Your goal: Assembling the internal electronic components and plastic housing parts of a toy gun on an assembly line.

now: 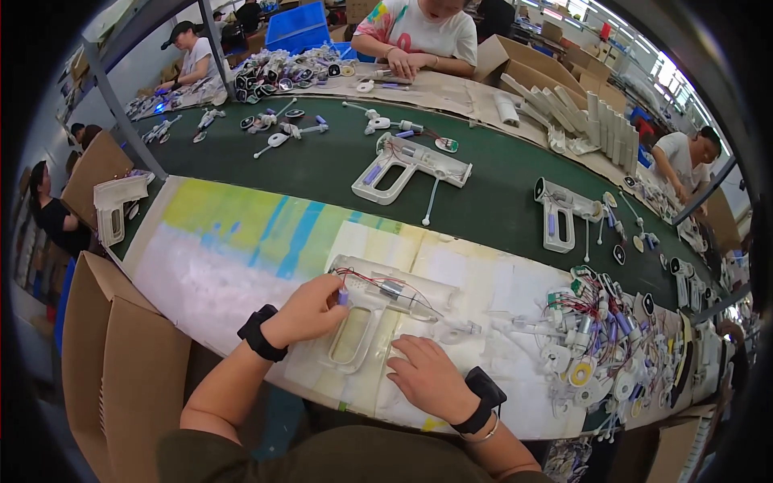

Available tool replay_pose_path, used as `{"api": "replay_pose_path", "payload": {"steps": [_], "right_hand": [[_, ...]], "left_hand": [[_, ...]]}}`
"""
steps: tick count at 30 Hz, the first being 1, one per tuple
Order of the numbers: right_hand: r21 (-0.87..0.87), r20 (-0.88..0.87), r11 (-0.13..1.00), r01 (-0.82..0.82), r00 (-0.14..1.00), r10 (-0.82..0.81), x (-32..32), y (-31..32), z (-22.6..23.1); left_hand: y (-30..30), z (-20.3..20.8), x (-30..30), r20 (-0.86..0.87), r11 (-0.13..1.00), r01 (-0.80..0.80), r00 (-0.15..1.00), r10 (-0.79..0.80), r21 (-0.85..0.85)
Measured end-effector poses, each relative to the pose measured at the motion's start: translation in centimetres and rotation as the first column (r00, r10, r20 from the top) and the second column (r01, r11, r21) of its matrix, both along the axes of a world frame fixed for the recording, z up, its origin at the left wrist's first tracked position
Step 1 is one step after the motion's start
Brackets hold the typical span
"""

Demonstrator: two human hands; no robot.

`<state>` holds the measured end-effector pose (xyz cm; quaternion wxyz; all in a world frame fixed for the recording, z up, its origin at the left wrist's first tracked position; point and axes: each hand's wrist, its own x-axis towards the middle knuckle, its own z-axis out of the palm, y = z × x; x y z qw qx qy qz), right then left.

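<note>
A white plastic half-shell housing (366,330) with a looped handle lies on the paper-covered table in front of me. Inside its upper part sit a small silver motor (392,288) and thin red wires (362,278). My left hand (306,310) is at the housing's left side, with thumb and fingers closed on a small purple cylindrical battery (343,297). To the right of the handle, my right hand (427,374) rests low over the table, fingers apart and holding nothing. A clear plastic piece (459,326) lies by the housing's right end.
A tangled pile of wired parts (604,346) covers the table's right end. Beyond it runs a green conveyor belt (298,173) carrying another wired housing (411,169) and loose assemblies. A cardboard box (121,362) stands at my left. Across the belt a person (419,40) handles parts.
</note>
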<state>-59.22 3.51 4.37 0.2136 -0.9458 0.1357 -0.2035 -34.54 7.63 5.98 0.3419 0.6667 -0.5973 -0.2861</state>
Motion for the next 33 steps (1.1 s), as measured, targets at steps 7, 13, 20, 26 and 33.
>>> {"api": "replay_pose_path", "payload": {"steps": [7,13,20,26,33], "right_hand": [[0.071,-0.007,0.989,-0.13,0.991,0.131,1.8,-3.2,4.1],[-0.244,0.125,0.97,0.019,0.992,0.012,8.6,-7.0,3.9],[-0.151,-0.05,0.976,-0.155,0.988,0.149,11.7,-8.2,0.4],[-0.38,-0.224,0.894,-0.239,0.961,0.162,12.8,-8.1,-0.8],[-0.42,-0.278,0.887,-0.192,0.957,0.076,12.5,-8.2,-0.8]], "left_hand": [[1.4,-3.1,2.3,-0.328,0.987,-0.16,0.934,0.144,-0.022],[1.0,1.0,0.8,-0.588,0.996,-0.05,0.805,0.082,0.071],[3.0,0.2,0.6,-0.19,0.989,-0.069,0.977,0.093,0.131],[4.7,-1.5,-1.4,0.373,0.999,-0.024,0.927,0.038,-0.042],[4.5,-3.0,-1.5,0.509,0.985,0.03,0.859,0.063,-0.172]]}}
